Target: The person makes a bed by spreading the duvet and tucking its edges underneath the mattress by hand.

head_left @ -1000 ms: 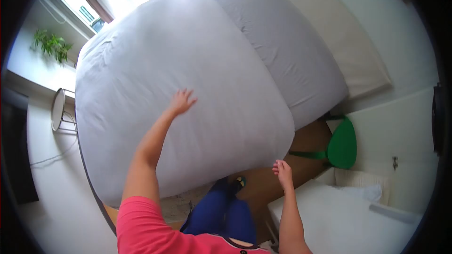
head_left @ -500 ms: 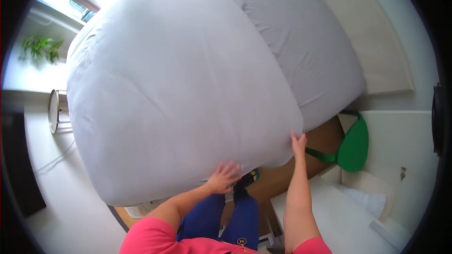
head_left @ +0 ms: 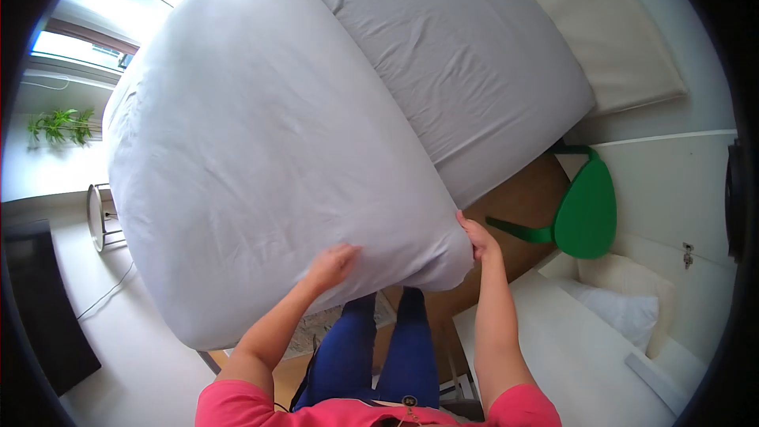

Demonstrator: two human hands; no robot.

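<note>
A light grey duvet (head_left: 261, 166) spreads over most of the bed, on top of a grey fitted sheet (head_left: 466, 71) that shows at the far right. At the duvet's near right corner, my right hand (head_left: 479, 239) grips the edge, thumb up along the side. The fabric bunches and folds just left of it. Lower left of that corner, my left hand (head_left: 335, 266) lies on the duvet near its front edge, fingers curled into the fabric. Its fingertips are partly hidden.
A green bag-like item with a strap (head_left: 586, 209) hangs beside the bed at right. Below it stand a white cabinet (head_left: 553, 348) and a white pillow (head_left: 617, 308). At left are a round side table (head_left: 96, 217), a plant (head_left: 62, 126) and a black screen (head_left: 47, 308).
My right hand has moved left and slightly back with the duvet corner, uncovering more fitted sheet. My left hand has moved left and up, its spread fingers now curled.
</note>
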